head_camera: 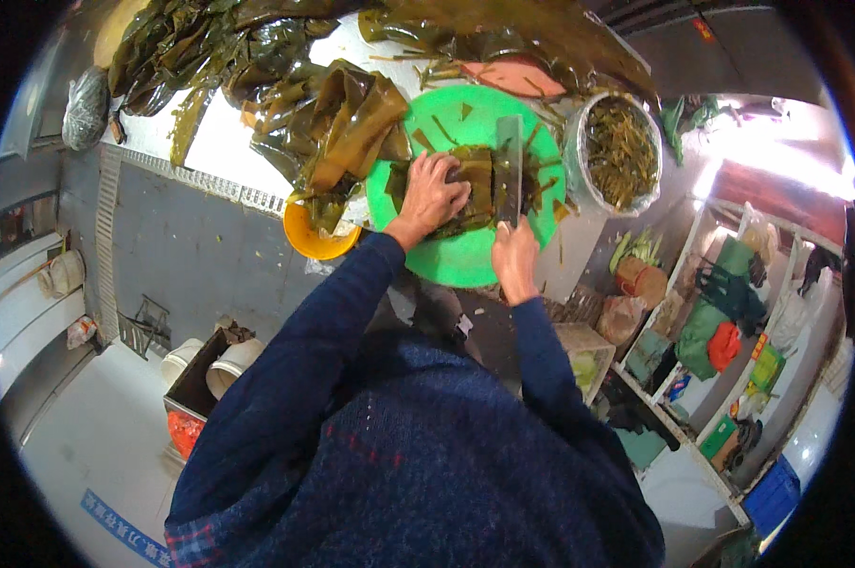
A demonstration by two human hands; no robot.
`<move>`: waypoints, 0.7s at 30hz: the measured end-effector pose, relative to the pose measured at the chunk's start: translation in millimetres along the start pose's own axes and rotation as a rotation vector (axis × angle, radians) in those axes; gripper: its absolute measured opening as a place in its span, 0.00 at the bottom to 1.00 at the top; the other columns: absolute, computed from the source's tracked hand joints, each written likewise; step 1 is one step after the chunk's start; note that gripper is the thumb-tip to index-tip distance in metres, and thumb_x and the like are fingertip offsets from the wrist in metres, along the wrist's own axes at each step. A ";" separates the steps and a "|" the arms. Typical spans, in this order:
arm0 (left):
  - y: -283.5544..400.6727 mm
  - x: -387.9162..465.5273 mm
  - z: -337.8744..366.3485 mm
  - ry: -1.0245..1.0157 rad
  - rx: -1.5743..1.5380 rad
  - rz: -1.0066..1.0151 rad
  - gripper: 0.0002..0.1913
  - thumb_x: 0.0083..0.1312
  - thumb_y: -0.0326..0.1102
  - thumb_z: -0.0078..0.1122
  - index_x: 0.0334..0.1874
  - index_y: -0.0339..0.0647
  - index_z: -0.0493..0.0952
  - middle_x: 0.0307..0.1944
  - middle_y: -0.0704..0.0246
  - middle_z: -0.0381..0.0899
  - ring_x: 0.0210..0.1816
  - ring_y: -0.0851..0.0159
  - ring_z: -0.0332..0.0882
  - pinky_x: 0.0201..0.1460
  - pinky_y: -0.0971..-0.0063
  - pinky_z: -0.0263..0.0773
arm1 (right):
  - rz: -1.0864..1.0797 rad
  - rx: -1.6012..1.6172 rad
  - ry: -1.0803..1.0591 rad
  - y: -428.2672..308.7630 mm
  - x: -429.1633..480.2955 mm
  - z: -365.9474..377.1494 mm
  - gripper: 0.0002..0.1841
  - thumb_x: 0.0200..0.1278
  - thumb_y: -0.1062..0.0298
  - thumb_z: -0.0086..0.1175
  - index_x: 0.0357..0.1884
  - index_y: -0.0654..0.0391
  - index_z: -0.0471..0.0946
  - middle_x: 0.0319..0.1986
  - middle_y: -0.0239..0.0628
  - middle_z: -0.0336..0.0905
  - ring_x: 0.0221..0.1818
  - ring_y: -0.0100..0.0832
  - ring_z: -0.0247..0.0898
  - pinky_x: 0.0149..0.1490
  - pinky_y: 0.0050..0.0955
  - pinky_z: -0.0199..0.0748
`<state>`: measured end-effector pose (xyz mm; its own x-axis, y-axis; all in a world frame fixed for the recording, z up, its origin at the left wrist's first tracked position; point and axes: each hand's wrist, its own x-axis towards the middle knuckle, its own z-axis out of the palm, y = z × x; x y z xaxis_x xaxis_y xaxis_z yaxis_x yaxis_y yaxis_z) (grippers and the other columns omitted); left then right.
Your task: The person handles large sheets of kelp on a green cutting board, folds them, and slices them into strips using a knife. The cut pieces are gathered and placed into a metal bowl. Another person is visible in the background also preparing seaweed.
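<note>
My left hand presses with bent fingers on a folded stack of kelp on a round green cutting board. In my right hand is the handle of a cleaver, its wide blade upright beside the stack's right edge. Thin cut kelp strips lie right of the blade, partly hidden by it. A few loose scraps are spread near the board's far side. Just right of the board stands a plastic-lined tub of shredded kelp. Left of the board rests a heap of large kelp sheets.
More kelp covers the counter's far side, near a pink object. A yellow bowl stands at the counter's near edge, with kelp hanging into it. Shelves with bags stand at right; white buckets are at lower left.
</note>
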<state>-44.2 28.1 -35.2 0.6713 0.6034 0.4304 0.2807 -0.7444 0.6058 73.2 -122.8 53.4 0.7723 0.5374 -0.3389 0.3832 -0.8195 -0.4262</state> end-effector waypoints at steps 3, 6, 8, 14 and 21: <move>1.3 -3.8 -1.8 0.002 -0.007 0.004 0.06 0.59 0.36 0.79 0.37 0.49 0.90 0.59 0.61 0.80 0.66 0.48 0.76 0.74 0.39 0.66 | -0.044 0.013 -0.096 -1.2 -2.2 -0.9 0.14 0.76 0.66 0.58 0.52 0.68 0.77 0.41 0.69 0.85 0.49 0.72 0.80 0.53 0.63 0.76; -0.7 -3.4 -2.1 -0.010 -0.024 -0.035 0.07 0.59 0.34 0.79 0.38 0.49 0.89 0.57 0.61 0.80 0.67 0.48 0.76 0.76 0.37 0.65 | -0.078 -0.076 -0.064 -4.8 -3.4 -1.0 0.15 0.75 0.66 0.60 0.53 0.68 0.77 0.40 0.68 0.86 0.48 0.71 0.82 0.52 0.63 0.76; -1.4 -4.6 -1.6 -0.002 -0.044 -0.026 0.08 0.59 0.33 0.78 0.39 0.49 0.89 0.58 0.61 0.80 0.67 0.47 0.76 0.76 0.37 0.65 | -0.047 -0.002 -0.053 -5.6 -5.4 -0.1 0.16 0.75 0.65 0.60 0.54 0.68 0.78 0.41 0.67 0.86 0.49 0.70 0.82 0.54 0.62 0.77; -0.8 -6.1 1.0 0.018 -0.044 -0.049 0.10 0.59 0.32 0.78 0.41 0.47 0.85 0.57 0.60 0.79 0.68 0.47 0.76 0.77 0.36 0.64 | -0.046 -0.114 -0.165 -7.6 5.0 6.6 0.16 0.74 0.65 0.61 0.54 0.67 0.78 0.41 0.68 0.86 0.50 0.72 0.82 0.54 0.63 0.77; 3.2 -6.1 -11.1 -0.005 0.028 -0.083 0.12 0.62 0.36 0.76 0.47 0.51 0.85 0.60 0.64 0.79 0.71 0.48 0.74 0.80 0.31 0.55 | -0.015 0.048 -0.111 0.0 -5.6 0.0 0.16 0.75 0.63 0.59 0.54 0.66 0.78 0.42 0.69 0.85 0.50 0.71 0.82 0.55 0.65 0.76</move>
<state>-54.9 25.2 -28.6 0.6484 0.6620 0.3760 0.3545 -0.6996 0.6204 68.9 -125.9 55.3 0.7050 0.5700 -0.4219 0.3674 -0.8025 -0.4702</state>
